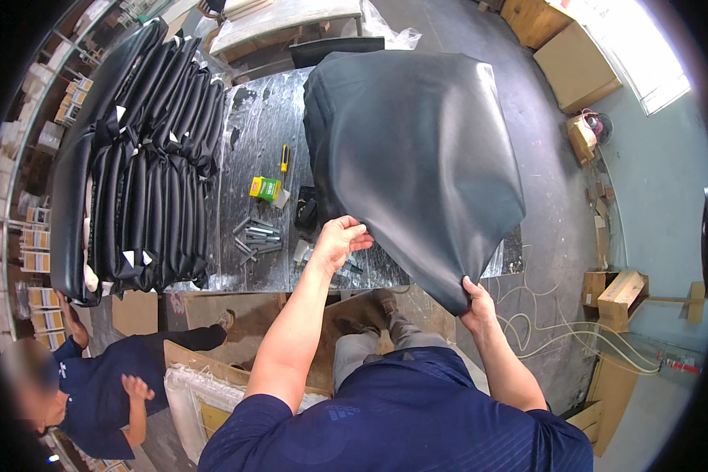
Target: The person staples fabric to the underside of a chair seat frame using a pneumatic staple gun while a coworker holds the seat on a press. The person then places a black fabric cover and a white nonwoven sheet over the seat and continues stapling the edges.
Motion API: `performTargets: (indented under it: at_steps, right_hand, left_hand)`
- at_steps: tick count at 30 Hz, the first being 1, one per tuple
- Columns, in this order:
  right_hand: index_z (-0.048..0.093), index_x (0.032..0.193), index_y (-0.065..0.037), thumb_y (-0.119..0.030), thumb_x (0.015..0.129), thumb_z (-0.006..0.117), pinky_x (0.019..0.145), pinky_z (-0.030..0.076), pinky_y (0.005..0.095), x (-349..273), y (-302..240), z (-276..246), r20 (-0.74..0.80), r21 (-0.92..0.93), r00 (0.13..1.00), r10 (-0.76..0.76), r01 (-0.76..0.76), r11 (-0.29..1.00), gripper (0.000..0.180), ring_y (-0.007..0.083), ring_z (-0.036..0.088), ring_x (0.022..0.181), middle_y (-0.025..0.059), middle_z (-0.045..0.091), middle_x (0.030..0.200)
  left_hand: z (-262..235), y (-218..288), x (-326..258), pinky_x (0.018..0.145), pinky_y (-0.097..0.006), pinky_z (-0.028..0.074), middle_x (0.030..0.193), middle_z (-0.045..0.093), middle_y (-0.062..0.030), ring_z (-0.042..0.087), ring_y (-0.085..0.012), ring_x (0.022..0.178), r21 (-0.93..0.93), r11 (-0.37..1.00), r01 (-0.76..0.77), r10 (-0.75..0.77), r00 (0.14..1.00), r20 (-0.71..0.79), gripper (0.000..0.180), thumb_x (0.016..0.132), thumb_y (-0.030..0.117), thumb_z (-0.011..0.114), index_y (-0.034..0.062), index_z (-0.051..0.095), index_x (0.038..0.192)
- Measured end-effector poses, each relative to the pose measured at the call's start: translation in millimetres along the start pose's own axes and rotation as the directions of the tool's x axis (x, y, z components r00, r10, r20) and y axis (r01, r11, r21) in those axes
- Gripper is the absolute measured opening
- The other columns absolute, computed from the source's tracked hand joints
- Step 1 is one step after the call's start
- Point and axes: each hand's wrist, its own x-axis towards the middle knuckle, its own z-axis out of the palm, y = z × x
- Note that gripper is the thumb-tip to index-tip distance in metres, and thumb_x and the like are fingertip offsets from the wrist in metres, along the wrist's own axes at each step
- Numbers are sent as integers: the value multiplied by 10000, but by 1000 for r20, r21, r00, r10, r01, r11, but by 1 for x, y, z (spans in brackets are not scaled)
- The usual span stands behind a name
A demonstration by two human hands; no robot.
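Observation:
A large sheet of black leather-like upholstery material [425, 134] spreads over the right half of the worktable [248, 118], its near corner pulled toward me. With fingers and thumb, my left hand [342, 242] pinches the sheet's near left edge. My right hand [477, 305] grips the near right corner, thumb on top. Between the hands the edge runs slanting and hangs a little past the table's front. What lies under the sheet is hidden. Left of my left hand, a loose pile of staple strips [257, 237] rests on the table, with a small yellow-green box [265, 188] behind it.
Black padded panels [145, 212] are stacked high on the table's left side. A yellow utility knife [284, 158] lies mid-table. Another person [110, 385] stands at the lower left, one hand at the stack. A pale hose [574, 334] loops across the floor at right, near cardboard boxes [621, 299].

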Motion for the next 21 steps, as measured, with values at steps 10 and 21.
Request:
performTargets:
  at_steps: [10, 21]
  right_hand:
    - [446, 1673, -73, -161, 828, 942, 1254, 416, 517, 2, -11, 50, 575, -738, 489, -656, 657, -157, 984, 434, 493, 1485, 246, 564, 1530]
    - [705, 1381, 58, 22, 944, 652, 914, 590, 461, 3, -33, 157, 950, -254, 138, -281, 864, -435, 441, 395, 728, 1052, 196, 717, 1167]
  left_hand:
    - [61, -12, -20, 826, -385, 661, 1042, 818, -146, 805, -243, 942, 119, 992, -35, 48, 993, -107, 210, 1014, 158, 808, -30, 760, 1095]
    - [150, -24, -63, 704, -438, 564, 807, 783, -192, 747, -251, 758, 285, 895, -343, 434, 818, -378, 192, 830, 172, 858, -1, 774, 829]
